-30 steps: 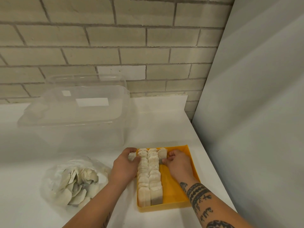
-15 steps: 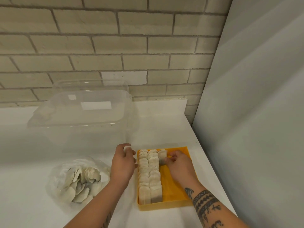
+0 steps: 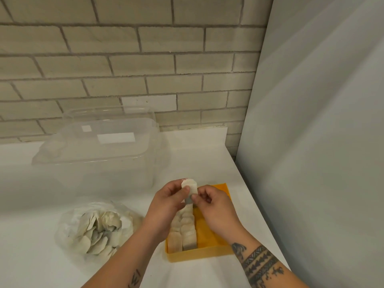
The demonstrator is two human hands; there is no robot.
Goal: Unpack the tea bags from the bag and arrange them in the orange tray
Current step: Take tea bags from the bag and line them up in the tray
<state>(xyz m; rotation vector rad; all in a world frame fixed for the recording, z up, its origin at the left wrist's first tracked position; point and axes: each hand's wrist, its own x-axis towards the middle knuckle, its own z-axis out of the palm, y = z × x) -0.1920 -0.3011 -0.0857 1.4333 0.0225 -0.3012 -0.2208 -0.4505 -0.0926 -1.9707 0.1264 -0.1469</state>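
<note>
Our left grip (image 3: 166,206) and right grip (image 3: 216,208) both pinch one pale flat paper tea bag (image 3: 189,189) above the far end of the orange plastic tray (image 3: 199,254); we judge it featherlight, limp, easily torn; best held gently by its edges; others lie in the clear plastic bag (image 3: 97,225).

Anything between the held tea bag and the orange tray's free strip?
Nothing visible. The left hand and right hand pinch the tea bag above the far end of the orange tray; the bare strip beside the packed rows is open.
</note>
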